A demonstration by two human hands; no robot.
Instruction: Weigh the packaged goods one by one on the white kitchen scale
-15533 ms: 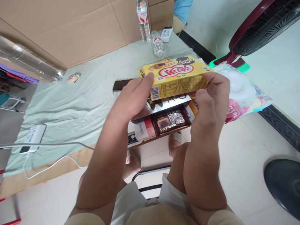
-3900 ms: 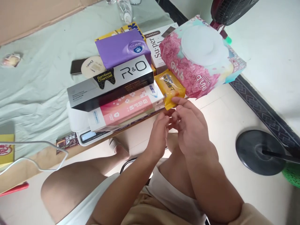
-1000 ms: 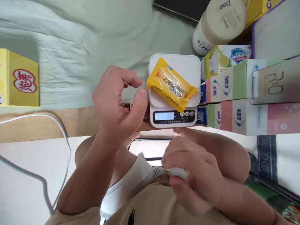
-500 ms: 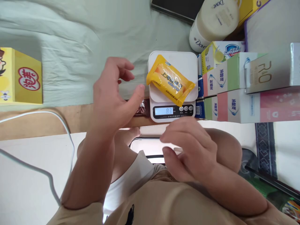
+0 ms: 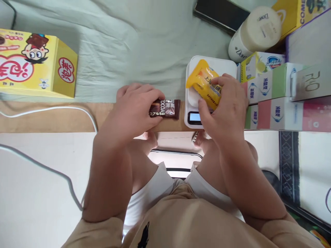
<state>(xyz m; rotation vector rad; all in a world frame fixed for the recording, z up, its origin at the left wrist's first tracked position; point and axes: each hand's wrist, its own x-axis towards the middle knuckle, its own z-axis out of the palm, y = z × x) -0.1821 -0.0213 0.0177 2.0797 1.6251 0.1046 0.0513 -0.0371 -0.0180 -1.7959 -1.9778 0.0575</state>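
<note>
Where both our hands hovered empty half a second ago, our right hand (image 5: 224, 103) now pinches the yellow wrapped soap bar (image 5: 204, 82) on the small white kitchen scale (image 5: 191, 100) (display partly hidden), while our left hand (image 5: 134, 106) grips the dark brown chocolate packet (image 5: 167, 108) on the desk edge.

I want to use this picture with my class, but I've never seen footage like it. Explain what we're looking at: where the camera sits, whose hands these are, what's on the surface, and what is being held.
The camera is worn on a person's head and looks down over their knees at their own two bare hands. There is no machine. The right hand grips a yellow soap packet over a small white scale. The left hand rests its fingers on a brown chocolate bar lying at the table edge. On the pale green cloth also lie a yellow snack box, a Dove bottle, a dark phone and stacked toothpaste boxes. A white cable runs on the left.
</note>
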